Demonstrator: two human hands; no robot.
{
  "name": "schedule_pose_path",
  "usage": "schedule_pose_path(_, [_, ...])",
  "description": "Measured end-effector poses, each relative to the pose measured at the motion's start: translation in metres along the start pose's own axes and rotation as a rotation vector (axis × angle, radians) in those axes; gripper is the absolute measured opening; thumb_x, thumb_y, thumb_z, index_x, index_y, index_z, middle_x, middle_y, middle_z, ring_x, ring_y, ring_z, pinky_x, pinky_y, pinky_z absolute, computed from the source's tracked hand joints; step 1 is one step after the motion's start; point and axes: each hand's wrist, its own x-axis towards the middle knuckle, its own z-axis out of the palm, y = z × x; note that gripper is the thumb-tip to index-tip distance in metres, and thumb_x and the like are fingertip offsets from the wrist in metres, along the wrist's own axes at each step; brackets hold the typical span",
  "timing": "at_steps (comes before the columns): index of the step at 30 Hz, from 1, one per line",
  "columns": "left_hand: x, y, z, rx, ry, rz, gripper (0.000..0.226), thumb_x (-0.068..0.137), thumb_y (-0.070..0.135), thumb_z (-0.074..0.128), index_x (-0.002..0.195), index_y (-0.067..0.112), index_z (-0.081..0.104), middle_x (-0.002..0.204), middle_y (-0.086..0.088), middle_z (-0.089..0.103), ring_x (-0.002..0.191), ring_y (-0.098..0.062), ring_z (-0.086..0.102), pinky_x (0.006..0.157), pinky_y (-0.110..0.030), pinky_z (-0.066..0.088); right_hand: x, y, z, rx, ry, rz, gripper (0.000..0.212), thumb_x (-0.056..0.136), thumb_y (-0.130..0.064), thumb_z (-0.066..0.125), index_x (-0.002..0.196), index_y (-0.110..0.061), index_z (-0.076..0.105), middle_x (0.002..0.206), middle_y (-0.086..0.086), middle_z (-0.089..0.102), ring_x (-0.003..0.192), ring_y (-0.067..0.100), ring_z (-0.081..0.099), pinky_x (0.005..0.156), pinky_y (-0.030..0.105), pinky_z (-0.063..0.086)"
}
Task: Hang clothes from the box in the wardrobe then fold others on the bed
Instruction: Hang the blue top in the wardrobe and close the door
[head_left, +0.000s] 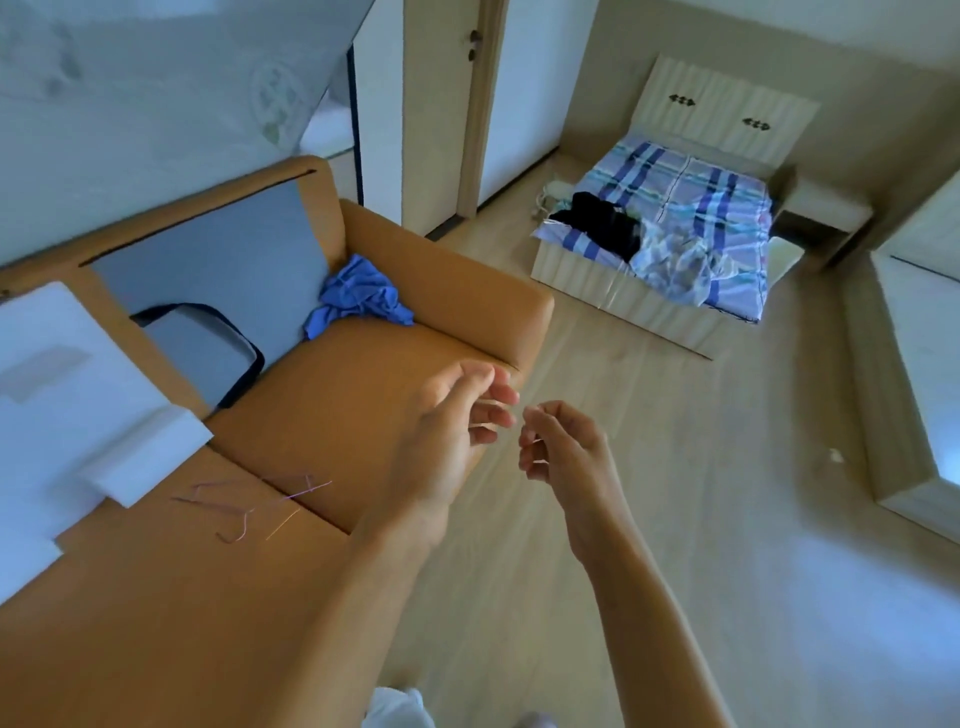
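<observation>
Forearms, 2 of, mine: enter at btm ctr of frame, over sofa edge & floor.

Item 1, left hand: ctr frame, above front edge of orange sofa. Fingers half curled, palm turned toward the other hand. Nothing solid seen in it. Faint pale streaks cross the fingers; could be thin wire or glare, so whether it holds anything: can't tell.

Item 2, right hand: just beside item 1, not touching, over floor. Same loose curl, same streaks; can't tell either.

Item 3, wire hangers: thin, pinkish, small loose tangle lying flat on sofa seat, lower left of frame, near my left forearm.

Item 4, blue garment: the task piece, I judge. Crumpled heap in sofa's back corner, left of ctr, upper half of frame, against the armrest. Soft, thin-looking, heavily creased; no collar or sleeve readable from here. Well apart from both hands.

Item 5, black clothes: heap on bed, upper right of frame, touching a pale crumpled cloth. Prob. for the folding stage.

Step in hand (est.): fetch 1 hanger + the blue piece. Notes to self:
- Lift a single hanger by its hook so the others don't drag along.
- Take garment at 2 pts, shake out, find neck opening before threading.
- Keep it off the floor.

Box & wardrobe: not identified w/ certainty in view.
</observation>
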Motion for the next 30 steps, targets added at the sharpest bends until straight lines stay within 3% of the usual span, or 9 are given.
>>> schedule_pose_path(5, [0.094, 0.000, 0.028, 0.022, 0.040, -0.005, 0.027, 0.104, 0.020, 0.042, 0.094, 0.011, 0.065, 0.085, -0.005, 0.069, 0.079, -0.015, 0.065, 0.079, -0.032, 0.051, 0.104, -0.003, -0.012, 0.020, -0.018, 0.016, 0.030, 0.099, -0.021, 0.055, 0.092, 0.008, 0.060, 0.068, 0.003, 0.058, 0.062, 0.013, 0.056, 0.063, 0.029, 0.046])
schedule_pose_path(12, [0.220, -0.015, 0.070, 0.001, 0.198, -0.021, 0.026, 0.104, 0.020, 0.043, 0.093, 0.013, 0.066, 0.084, -0.002, 0.070, 0.078, -0.015, 0.065, 0.080, -0.036, 0.049, 0.253, -0.018, -0.025, -0.018, -0.199, 0.009, 0.021, 0.099, -0.021, 0.055, 0.083, -0.008, 0.061, 0.072, 0.005, 0.057, 0.064, 0.015, 0.054, 0.058, 0.024, 0.045])
schedule_pose_path(16, [0.280, -0.007, 0.084, -0.043, 0.359, -0.029, 0.026, 0.103, 0.019, 0.044, 0.092, 0.013, 0.067, 0.084, -0.003, 0.071, 0.080, -0.017, 0.065, 0.082, -0.038, 0.048, 0.342, -0.044, -0.026, -0.107, -0.307, -0.037, 0.021, 0.098, -0.021, 0.056, 0.084, -0.005, 0.060, 0.069, 0.005, 0.056, 0.063, 0.015, 0.053, 0.057, 0.023, 0.044])
schedule_pose_path(22, [0.343, 0.000, 0.066, -0.081, 0.546, -0.007, 0.023, 0.101, 0.022, 0.049, 0.088, 0.015, 0.068, 0.084, -0.004, 0.071, 0.078, -0.020, 0.064, 0.076, -0.038, 0.046, 0.434, -0.056, 0.028, -0.143, -0.498, -0.031, 0.023, 0.097, -0.020, 0.058, 0.080, -0.005, 0.058, 0.062, 0.001, 0.053, 0.058, 0.012, 0.052, 0.055, 0.023, 0.043])
schedule_pose_path(26, [0.387, -0.003, 0.034, -0.096, 0.608, -0.022, 0.026, 0.102, 0.020, 0.046, 0.089, 0.015, 0.068, 0.084, -0.003, 0.071, 0.078, -0.019, 0.064, 0.077, -0.037, 0.047, 0.477, -0.046, 0.078, -0.172, -0.589, -0.047, 0.032, 0.098, -0.021, 0.057, 0.086, 0.008, 0.056, 0.067, 0.006, 0.055, 0.061, 0.015, 0.053, 0.057, 0.024, 0.045])
schedule_pose_path(30, [0.431, -0.004, 0.003, -0.105, 0.671, -0.043, 0.027, 0.103, 0.022, 0.045, 0.089, 0.019, 0.067, 0.082, 0.002, 0.072, 0.079, -0.017, 0.065, 0.080, -0.036, 0.049, 0.514, -0.033, 0.119, -0.220, -0.652, -0.029, 0.033, 0.098, -0.024, 0.058, 0.091, 0.008, 0.057, 0.070, 0.006, 0.057, 0.062, 0.016, 0.055, 0.060, 0.026, 0.047])
